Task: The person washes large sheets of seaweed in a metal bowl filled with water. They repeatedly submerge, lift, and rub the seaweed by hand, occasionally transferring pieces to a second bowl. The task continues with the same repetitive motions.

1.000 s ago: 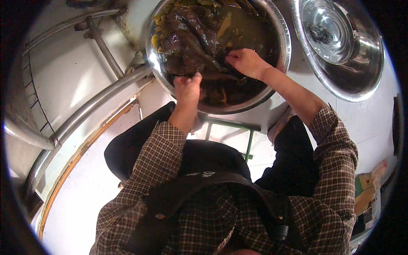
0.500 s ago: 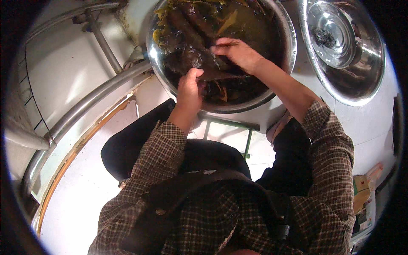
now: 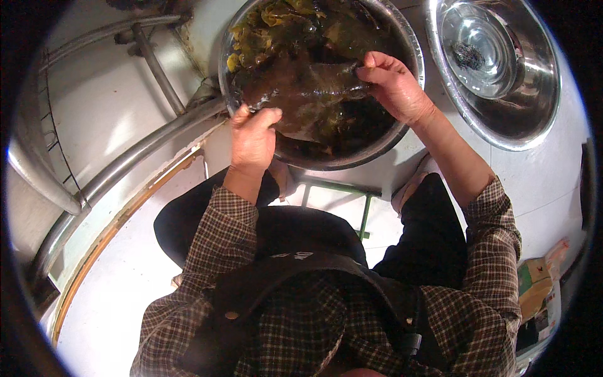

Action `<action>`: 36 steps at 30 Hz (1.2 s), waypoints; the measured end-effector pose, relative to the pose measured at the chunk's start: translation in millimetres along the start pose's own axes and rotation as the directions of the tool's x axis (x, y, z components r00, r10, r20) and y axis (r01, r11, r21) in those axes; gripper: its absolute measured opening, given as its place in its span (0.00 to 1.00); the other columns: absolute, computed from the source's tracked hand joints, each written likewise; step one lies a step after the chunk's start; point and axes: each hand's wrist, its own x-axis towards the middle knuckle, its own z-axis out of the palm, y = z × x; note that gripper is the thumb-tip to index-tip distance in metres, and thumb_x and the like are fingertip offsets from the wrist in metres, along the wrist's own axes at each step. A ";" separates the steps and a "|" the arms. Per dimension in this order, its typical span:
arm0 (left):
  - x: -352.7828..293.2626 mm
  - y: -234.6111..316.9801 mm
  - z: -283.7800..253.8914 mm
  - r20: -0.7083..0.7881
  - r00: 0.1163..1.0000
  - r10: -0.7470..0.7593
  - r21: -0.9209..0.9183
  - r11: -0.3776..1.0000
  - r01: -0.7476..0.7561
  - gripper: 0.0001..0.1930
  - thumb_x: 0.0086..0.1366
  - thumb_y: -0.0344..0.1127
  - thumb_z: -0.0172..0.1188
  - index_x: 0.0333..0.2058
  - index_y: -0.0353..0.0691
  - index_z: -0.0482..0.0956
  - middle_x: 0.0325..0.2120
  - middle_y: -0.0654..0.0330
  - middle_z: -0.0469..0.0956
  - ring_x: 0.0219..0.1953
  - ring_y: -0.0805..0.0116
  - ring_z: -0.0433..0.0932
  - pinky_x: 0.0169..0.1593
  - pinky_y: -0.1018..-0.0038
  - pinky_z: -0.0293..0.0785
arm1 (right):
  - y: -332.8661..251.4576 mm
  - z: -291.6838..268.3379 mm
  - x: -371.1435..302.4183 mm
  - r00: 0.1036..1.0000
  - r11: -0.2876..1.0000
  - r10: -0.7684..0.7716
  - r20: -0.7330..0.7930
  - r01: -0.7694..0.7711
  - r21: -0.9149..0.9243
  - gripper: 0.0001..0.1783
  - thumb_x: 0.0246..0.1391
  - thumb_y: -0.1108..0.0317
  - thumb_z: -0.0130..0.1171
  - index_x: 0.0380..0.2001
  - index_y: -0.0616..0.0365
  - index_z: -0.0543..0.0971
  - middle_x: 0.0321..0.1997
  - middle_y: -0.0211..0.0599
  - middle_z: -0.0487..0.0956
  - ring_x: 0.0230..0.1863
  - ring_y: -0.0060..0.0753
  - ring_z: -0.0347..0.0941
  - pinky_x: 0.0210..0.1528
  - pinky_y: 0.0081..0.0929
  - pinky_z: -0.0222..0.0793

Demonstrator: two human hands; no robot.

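A broad, wet, dark brown sheet of seaweed (image 3: 301, 85) is stretched between my two hands over a round metal basin (image 3: 415, 60). At its near left edge, my left hand (image 3: 252, 135) pinches it with the thumb on top, beside the basin's rim. My right hand (image 3: 397, 88) grips the opposite edge between thumb and fingers on the right side. Dark liquid and more seaweed fill the basin, with yellow-green frilly pieces (image 3: 273, 16) at the far left.
A second metal basin (image 3: 545, 94) stands at the right, holding a clear bowl (image 3: 502, 81) with a dark scouring pad (image 3: 468, 55). Metal pipe railing (image 3: 144, 141) curves along the left. A green metal frame (image 3: 366, 217) lies between my legs. Packages (image 3: 534, 286) sit at the lower right.
My hands have moved apart, the left one leftward and the right one rightward. The seaweed, bunched between them before, is now spread out flat.
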 end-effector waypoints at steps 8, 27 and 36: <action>31.9 -25.3 -21.6 0.149 0.771 0.620 0.944 0.143 -0.297 0.11 0.50 0.23 0.63 0.32 0.38 0.73 0.30 0.58 0.74 0.35 0.60 0.75 0.41 0.67 0.72 | 53.8 -19.0 -4.0 0.988 0.795 0.041 -0.151 -0.124 -0.594 0.21 0.50 0.57 0.72 0.36 0.60 0.74 0.29 0.33 0.76 0.32 0.28 0.71 0.40 0.28 0.71; 135.9 15.8 24.7 0.927 0.270 -0.262 0.173 -0.339 -0.925 0.16 0.49 0.27 0.63 0.40 0.38 0.83 0.58 0.54 0.71 0.70 0.51 0.57 0.64 0.55 0.59 | 22.5 4.6 11.3 0.827 0.359 -0.434 0.357 0.523 -0.773 0.10 0.39 0.81 0.59 0.24 0.52 0.75 0.29 0.35 0.78 0.35 0.47 0.75 0.40 0.37 0.74; 141.2 9.9 -21.1 0.597 0.785 -0.164 0.801 0.174 -0.573 0.15 0.62 0.37 0.54 0.40 0.28 0.74 0.29 0.39 0.78 0.36 0.40 0.78 0.42 0.58 0.75 | 67.3 -0.2 6.0 0.994 0.753 0.079 0.077 -0.009 -0.658 0.38 0.42 0.53 0.75 0.55 0.60 0.75 0.50 0.49 0.81 0.52 0.47 0.78 0.59 0.36 0.70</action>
